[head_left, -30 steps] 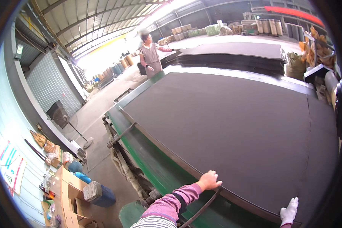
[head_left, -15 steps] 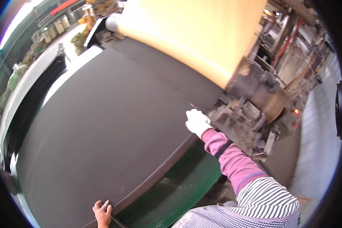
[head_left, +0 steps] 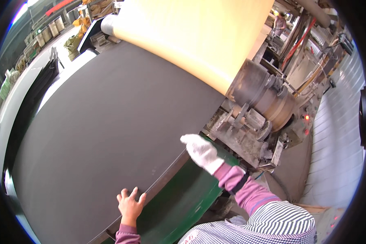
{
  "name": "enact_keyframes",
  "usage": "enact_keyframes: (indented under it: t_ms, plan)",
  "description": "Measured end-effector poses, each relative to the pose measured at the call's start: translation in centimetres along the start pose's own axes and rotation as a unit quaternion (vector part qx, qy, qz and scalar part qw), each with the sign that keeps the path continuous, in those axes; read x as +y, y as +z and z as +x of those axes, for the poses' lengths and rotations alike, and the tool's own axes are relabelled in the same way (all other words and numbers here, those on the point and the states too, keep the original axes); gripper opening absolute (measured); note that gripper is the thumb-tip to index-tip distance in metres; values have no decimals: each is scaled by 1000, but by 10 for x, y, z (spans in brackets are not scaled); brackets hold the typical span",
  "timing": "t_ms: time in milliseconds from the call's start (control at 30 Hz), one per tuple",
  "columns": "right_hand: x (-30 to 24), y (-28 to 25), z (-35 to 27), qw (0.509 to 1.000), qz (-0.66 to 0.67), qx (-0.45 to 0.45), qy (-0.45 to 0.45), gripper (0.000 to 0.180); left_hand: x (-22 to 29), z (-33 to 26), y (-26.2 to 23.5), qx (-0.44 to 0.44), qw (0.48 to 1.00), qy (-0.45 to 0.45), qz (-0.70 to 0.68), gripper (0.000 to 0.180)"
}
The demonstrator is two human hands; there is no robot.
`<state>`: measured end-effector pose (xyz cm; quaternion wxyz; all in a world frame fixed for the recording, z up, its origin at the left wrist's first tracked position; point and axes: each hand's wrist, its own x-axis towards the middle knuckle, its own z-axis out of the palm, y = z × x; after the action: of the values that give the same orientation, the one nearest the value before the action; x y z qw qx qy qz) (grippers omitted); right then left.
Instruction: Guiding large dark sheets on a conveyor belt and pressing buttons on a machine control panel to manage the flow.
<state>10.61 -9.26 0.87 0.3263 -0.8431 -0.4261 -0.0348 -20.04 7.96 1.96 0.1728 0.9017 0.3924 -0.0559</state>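
A broad dark grey sheet [head_left: 97,122] spreads across most of the view, its right edge lying along a green surface [head_left: 183,195]. On that edge, near the bottom, rests my bare left hand [head_left: 130,204], its fingers spread and pressing on the sheet. My right hand [head_left: 201,152], in a white glove, is farther up the same edge with its fingers curled together, pointing left over the sheet. Whatever it may hold is too blurred to make out. Beyond the sheet, a tan sheet [head_left: 195,36] comes down around a roller.
Right of the roller stands a worn machine drum [head_left: 258,93] with metal brackets [head_left: 250,122] and red lights. A person [head_left: 279,24] is in the far right background. A pale ribbed panel [head_left: 333,134] is at right. Sacks [head_left: 72,45] and drums [head_left: 53,29] stand far left.
My right hand has come nearer along the sheet's edge, away from the roller. My left hand has moved up and right along the edge. The view has shifted slightly.
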Motion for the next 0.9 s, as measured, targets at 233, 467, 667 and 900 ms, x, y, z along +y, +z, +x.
enact_keyframes:
  t_ms: [233, 467, 667, 900]
  plan:
    - [-112, -18, -56, 956, 233, -180, -4, 22, -47, -4, -2, 48, 985, 4, -165, 48]
    - [-137, -30, -77, 933, 215, -276, 87, 14, -190, -116, -7, 227, 950, -81, 199, 26]
    - [-109, -35, -82, 886, 274, -287, 242, 21, -117, -53, 31, 290, 950, -114, 19, 50]
    - [-186, -29, -77, 862, 356, -353, 72, 14, -43, -19, 53, 260, 962, -72, -44, 56]
